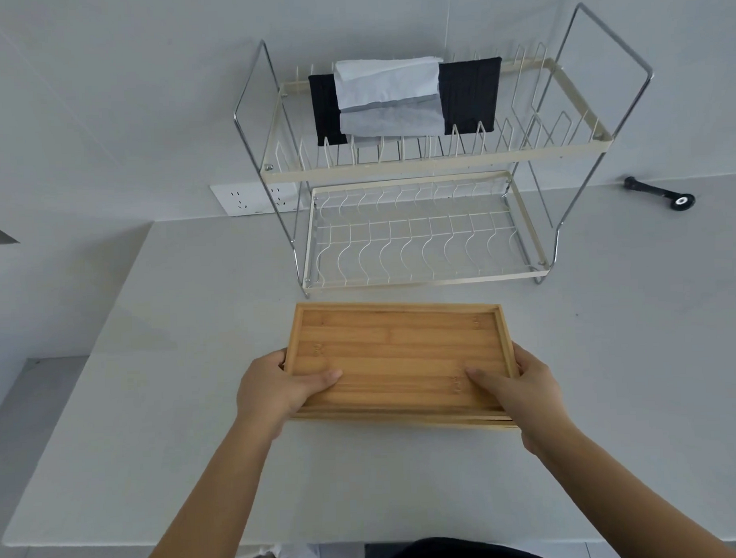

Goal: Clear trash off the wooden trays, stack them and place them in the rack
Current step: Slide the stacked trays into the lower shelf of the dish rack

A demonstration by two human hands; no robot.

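The stack of rectangular wooden trays [398, 361] sits at the centre of the flat stone-like table [154, 411], with the left hand [274, 390] at its 8 o'clock corner and the right hand [524, 394] at its 4 o'clock corner, thumbs lying on the top tray's floor. At 12 o'clock, behind the trays, stands the two-tier wire dish rack [419, 231]; folded cloths [406, 98] lie on its upper tier. A wall socket plate [251, 197] is at 11 o'clock, and a small wheeled handle tool [663, 193] lies at 2 o'clock.

Bare forearms, no sleeves; left hand [274, 390], right hand [524, 392] ungloved.
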